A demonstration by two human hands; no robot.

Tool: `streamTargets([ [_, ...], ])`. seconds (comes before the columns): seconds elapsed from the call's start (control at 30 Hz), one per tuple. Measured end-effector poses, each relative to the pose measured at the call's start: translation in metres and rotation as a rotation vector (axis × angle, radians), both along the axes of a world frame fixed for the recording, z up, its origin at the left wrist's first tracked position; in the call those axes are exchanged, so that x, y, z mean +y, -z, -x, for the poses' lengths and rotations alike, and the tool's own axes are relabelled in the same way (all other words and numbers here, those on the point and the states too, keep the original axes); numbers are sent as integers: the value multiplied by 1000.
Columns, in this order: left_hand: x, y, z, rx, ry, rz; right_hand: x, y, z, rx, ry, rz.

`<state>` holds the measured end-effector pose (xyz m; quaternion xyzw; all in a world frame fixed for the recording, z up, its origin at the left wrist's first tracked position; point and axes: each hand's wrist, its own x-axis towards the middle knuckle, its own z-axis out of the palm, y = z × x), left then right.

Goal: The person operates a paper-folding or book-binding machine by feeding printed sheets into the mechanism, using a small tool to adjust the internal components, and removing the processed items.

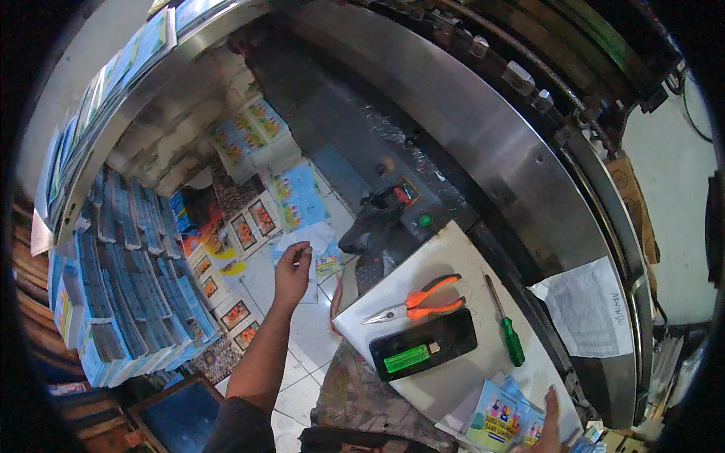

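My left hand (293, 272) reaches out over the tiled floor, its fingers curled together. A white sheet of paper (313, 237) shows just beyond its fingertips; whether the fingers pinch it I cannot tell. At the lower right my right hand (550, 426) is partly cut off by the picture's edge. It grips the right side of some blue printed booklets (495, 414), with one finger stretched along them. These rest on a white board (453, 355). Higher on the board lie orange-handled pliers (418, 299), a black phone-like slab (458, 337) with a green cutter-like object (406, 359), and a green-handled screwdriver (510, 332).
Tall stacks of blue booklets (136, 302) stand at left. Printed sheets (298, 196) cover part of the floor. A large dark machine with a curved metal edge (521, 136) spans the right, bearing a green button (425, 220) and a white paper (589, 309). A framed screen (177, 415) is lower left.
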<state>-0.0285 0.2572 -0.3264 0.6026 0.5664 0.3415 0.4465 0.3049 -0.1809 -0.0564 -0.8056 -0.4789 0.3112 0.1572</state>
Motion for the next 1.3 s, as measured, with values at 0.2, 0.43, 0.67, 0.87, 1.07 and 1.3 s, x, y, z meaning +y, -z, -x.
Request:
streamTargets([
  [0.2,-29,1,-44,-13,41,104,166,16,-5,-371,-88,-72],
  [0.43,-131,87,-55,3,299,326,204,43,-15,-309,-327,45],
  [0.67,-122,49,-59,322,368,47,206,27,-2,-245,-181,113],
  [0.87,-125,66,-66,427,565,293,189,26,-10,-378,-302,29],
  [1.07,-100,49,-67,360,544,97,299,21,-3,-339,-570,-257],
  [1.3,-111,14,-66,392,553,-2,331,24,14,-230,-991,-146],
])
